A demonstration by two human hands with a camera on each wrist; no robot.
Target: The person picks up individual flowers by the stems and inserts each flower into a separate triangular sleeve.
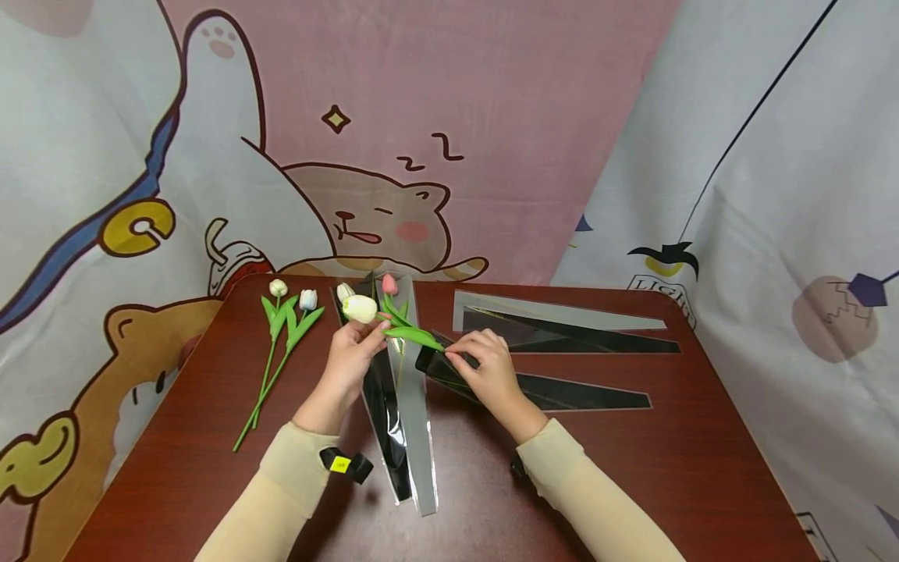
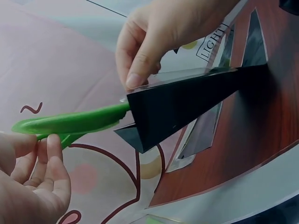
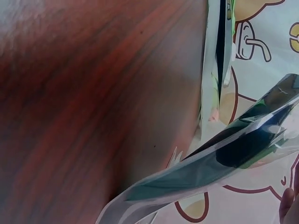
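My left hand (image 1: 349, 355) pinches an artificial white tulip (image 1: 360, 308) below its bloom, by the green leaves and stem. Its leaves (image 2: 74, 120) point into the mouth of a black tapered flower sleeve (image 2: 182, 105), and the lower stem is hidden inside. Thumb and fingertips of my right hand (image 1: 488, 367) pinch the sleeve's upper rim, holding the mouth raised off the table. In the right wrist view, a clear-edged sleeve (image 3: 187, 172) crosses the lower part, and left fingertips (image 3: 286, 205) show at the right edge.
Beneath the left hand lie a black sleeve (image 1: 385, 406) and a grey sleeve (image 1: 421, 437), with white and pink tulips (image 1: 389, 285) at their tops. Two loose tulips (image 1: 270, 355) lie left. Grey and black sleeves (image 1: 604, 341) overlap at the back right; a dark tapered strip (image 1: 597, 393) extends beyond the right wrist.
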